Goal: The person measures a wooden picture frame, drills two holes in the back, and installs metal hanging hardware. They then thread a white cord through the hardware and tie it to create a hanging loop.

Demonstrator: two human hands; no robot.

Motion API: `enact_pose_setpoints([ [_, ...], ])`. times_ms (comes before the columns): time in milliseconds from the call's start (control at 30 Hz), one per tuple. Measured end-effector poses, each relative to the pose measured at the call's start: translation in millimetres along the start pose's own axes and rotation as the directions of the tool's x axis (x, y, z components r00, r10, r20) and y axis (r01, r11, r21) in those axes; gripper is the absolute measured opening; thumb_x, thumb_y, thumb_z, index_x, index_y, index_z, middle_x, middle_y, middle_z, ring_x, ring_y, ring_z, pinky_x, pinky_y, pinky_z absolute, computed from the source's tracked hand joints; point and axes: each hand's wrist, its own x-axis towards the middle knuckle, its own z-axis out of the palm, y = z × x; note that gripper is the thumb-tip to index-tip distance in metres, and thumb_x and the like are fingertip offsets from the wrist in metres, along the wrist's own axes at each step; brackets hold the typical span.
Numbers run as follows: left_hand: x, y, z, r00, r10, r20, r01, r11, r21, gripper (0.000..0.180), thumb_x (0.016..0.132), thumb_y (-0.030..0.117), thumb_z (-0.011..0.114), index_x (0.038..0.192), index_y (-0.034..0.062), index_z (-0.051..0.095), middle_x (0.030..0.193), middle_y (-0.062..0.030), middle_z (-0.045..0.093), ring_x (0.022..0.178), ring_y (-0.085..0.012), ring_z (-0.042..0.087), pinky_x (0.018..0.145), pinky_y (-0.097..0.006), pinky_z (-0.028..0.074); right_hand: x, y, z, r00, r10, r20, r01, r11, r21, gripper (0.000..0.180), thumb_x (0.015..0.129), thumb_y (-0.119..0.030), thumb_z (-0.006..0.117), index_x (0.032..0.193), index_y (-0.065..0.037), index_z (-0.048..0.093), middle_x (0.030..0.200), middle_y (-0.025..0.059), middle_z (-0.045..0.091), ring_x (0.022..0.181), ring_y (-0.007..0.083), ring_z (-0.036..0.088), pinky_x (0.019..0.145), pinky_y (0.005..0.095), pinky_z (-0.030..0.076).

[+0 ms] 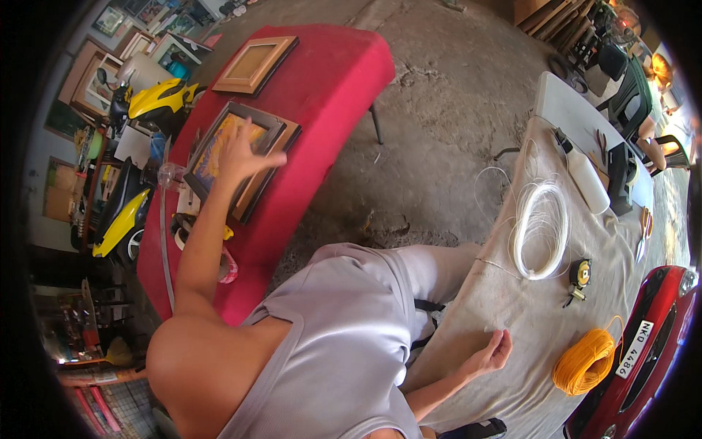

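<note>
Fingers of the person's left hand (240,155) are spread wide, thumb out to the right, over a dark-framed picture (276,136) lying on a brown frame at the left, on the red-covered table (329,102); whether the tips touch it cannot be told. An uneven push there could slide the picture off the frame beneath, and a bare palm dragged across its face could smudge or scratch it. Near it, the tape roll (229,268) sits close under the forearm, so a low sweep of the arm could knock it. Farther right, thin loops from the white cord coil (523,230) spill past the left edge of the cloth-covered table (475,307) and could snag a leg or tangle. As for pose, the left arm reaches forward almost straight from the shoulder, while the right arm comes in low at the near right, the right hand (488,357) above the cloth, its fingers bent and bunched close to the thumb; whether they pinch something small cannot be told.
</note>
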Motion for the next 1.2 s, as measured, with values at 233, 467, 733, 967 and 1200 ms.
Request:
enact_pose_setpoints([
  [233,201,-60,38,0.993,-0.118,-0.006,0.116,0.983,-0.143,0.081,0.077,0.05,0.069,0.136,0.0004,0.042,0.132,-0.0249,0.05,0.125,-0.0366,0.047,0.103,-0.044,0.038,3,12,-6,0.999,-0.038,0.005,0.038,0.998,-0.059,0.021,0.091,-0.014,0.063,0.102,0.004,0.064,0.085,0.0043,0.062,0.078,0.0111,0.055,0.073,0.0235,0.046],
  [467,282,-79,103,0.984,-0.163,0.077,0.163,0.987,0.007,0.07,0.088,0.051,0.055,0.134,0.0,0.044,0.133,-0.0233,0.049,0.125,-0.0367,0.046,0.103,-0.046,0.038,-18,0,-13,0.98,0.006,-0.199,-0.028,0.994,-0.105,0.017,0.089,-0.009,0.064,0.098,0.005,0.064,0.086,0.0082,0.063,0.079,0.0143,0.059,0.073,0.0257,0.05],
  [733,310,-112,120,0.998,0.042,-0.049,-0.04,0.998,0.053,0.071,0.085,0.057,0.054,0.124,-0.0026,0.053,0.122,-0.0266,0.055,0.115,-0.0403,0.053,0.097,-0.045,0.042,-28,-11,-13,0.969,-0.02,-0.245,-0.032,0.978,-0.206,0.014,0.091,-0.009,0.061,0.098,0.003,0.064,0.08,0.0046,0.061,0.076,0.0115,0.057,0.074,0.0242,0.047],
  [967,326,-121,24,0.998,-0.063,-0.026,0.046,0.901,-0.43,0.067,0.063,0.051,0.077,0.102,-0.0025,0.067,0.089,-0.0181,0.069,0.089,-0.0281,0.066,0.08,-0.035,0.049,-26,-23,-19,0.96,-0.067,-0.271,0.016,0.983,-0.185,0.014,0.091,-0.009,0.06,0.098,0.002,0.064,0.079,0.0046,0.062,0.075,0.0113,0.057,0.074,0.0243,0.048],
  [1200,303,-110,-92,0.89,0.366,0.272,0.303,-0.03,-0.953,0.046,0.083,0.026,0.064,0.117,-0.0051,0.057,0.103,-0.0174,0.067,0.086,-0.025,0.067,0.08,-0.035,0.054,-40,-24,-23,0.946,-0.058,-0.318,0.011,0.989,-0.146,0.014,0.091,-0.009,0.061,0.098,0.002,0.065,0.081,0.0052,0.062,0.077,0.0119,0.058,0.075,0.0251,0.049],
])
